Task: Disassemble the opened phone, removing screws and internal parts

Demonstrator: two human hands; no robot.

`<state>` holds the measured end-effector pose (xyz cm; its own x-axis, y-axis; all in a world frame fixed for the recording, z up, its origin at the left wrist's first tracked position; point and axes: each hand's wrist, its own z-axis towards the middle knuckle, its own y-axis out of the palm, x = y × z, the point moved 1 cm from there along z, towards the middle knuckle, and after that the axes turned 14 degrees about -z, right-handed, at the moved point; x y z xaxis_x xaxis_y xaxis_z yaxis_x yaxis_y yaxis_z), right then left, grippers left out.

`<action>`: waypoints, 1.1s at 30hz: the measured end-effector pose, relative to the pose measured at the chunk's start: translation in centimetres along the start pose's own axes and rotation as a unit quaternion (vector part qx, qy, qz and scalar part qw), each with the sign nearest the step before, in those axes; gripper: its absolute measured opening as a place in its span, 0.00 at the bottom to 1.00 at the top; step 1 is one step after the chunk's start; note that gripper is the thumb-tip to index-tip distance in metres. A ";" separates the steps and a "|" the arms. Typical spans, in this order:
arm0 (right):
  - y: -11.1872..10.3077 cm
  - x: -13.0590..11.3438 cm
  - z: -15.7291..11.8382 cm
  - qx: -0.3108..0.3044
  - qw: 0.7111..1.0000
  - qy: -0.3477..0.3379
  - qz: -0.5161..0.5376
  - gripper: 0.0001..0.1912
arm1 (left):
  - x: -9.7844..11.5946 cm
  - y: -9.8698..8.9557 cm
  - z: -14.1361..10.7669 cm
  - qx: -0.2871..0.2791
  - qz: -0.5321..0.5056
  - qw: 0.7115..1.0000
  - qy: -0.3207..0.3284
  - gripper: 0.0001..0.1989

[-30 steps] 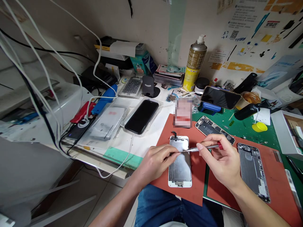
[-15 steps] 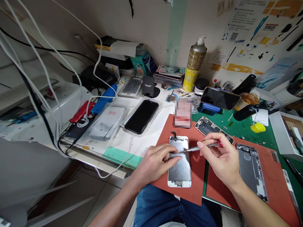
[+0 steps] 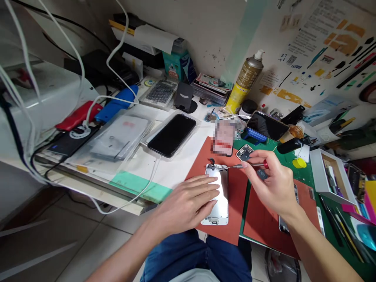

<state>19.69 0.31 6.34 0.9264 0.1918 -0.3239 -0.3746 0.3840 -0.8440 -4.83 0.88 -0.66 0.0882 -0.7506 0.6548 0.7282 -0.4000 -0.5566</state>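
Observation:
A white-framed phone screen assembly (image 3: 222, 199) lies metal side up on a red-brown mat (image 3: 238, 196). My left hand (image 3: 190, 201) rests palm down over its left part, fingers stretched out and side by side. In my right hand (image 3: 272, 180) is a thin screwdriver (image 3: 252, 165) with a red end, pinched between thumb and fingers. Its tip points left at the top right corner of the screen assembly; contact cannot be made out. Behind my right hand lies an opened phone body (image 3: 244, 152), partly covered. Another phone body (image 3: 283, 225) is mostly hidden by my right wrist.
A black phone (image 3: 172, 135) lies on a clear case at left, beside plastic sleeves (image 3: 113, 135). Farther back stand a spray can (image 3: 245, 80) and a propped phone (image 3: 268, 125). A white box (image 3: 331, 176) and tweezers (image 3: 349, 235) are at right.
My left hand has flattened out from a pinch onto the screen assembly. The screwdriver tip has moved from the assembly's middle up to its top right corner. The camera view has shifted and tilted.

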 end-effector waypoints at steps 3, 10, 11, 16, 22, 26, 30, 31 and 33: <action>0.2 -0.1 0.9 -0.021 0.999 -0.036 -0.012 0.06 | -0.1 0.2 0.0 -0.006 0.002 1.000 -0.010 0.11; 1.2 0.2 1.1 -0.030 0.998 -0.046 -0.019 0.05 | -0.3 0.2 -0.2 -0.009 0.014 1.000 -0.013 0.11; 1.2 0.2 1.1 -0.032 0.998 -0.046 -0.019 0.05 | -0.3 0.2 -0.2 -0.008 0.015 1.000 -0.012 0.11; 1.3 0.2 1.2 -0.038 0.998 -0.046 -0.024 0.05 | -0.3 0.3 -0.2 -0.004 0.019 1.000 -0.008 0.11; 1.6 0.2 1.1 -0.042 0.998 -0.048 -0.029 0.05 | -0.5 0.4 -0.2 -0.005 0.019 1.000 -0.005 0.11; 1.6 0.3 1.2 -0.040 0.997 -0.058 -0.035 0.05 | -0.4 0.4 -0.2 0.003 0.020 1.000 -0.002 0.11; 1.3 0.2 1.6 -0.073 0.993 -0.091 -0.015 0.08 | -0.4 0.4 -0.2 0.007 0.025 1.000 -0.002 0.11; 1.2 0.0 1.8 -0.096 0.989 -0.110 -0.006 0.10 | -0.4 0.4 -0.1 0.007 0.026 1.000 -0.002 0.11; 1.0 -0.3 2.5 -0.145 0.977 -0.156 0.001 0.12 | -0.4 0.3 -0.1 0.008 0.028 1.000 0.001 0.11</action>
<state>18.94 2.85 6.65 0.8523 0.4760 -0.2169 -0.3077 0.1210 -0.9438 -4.69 0.98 -1.12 0.1274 -0.7725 0.6221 0.7326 -0.3495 -0.5840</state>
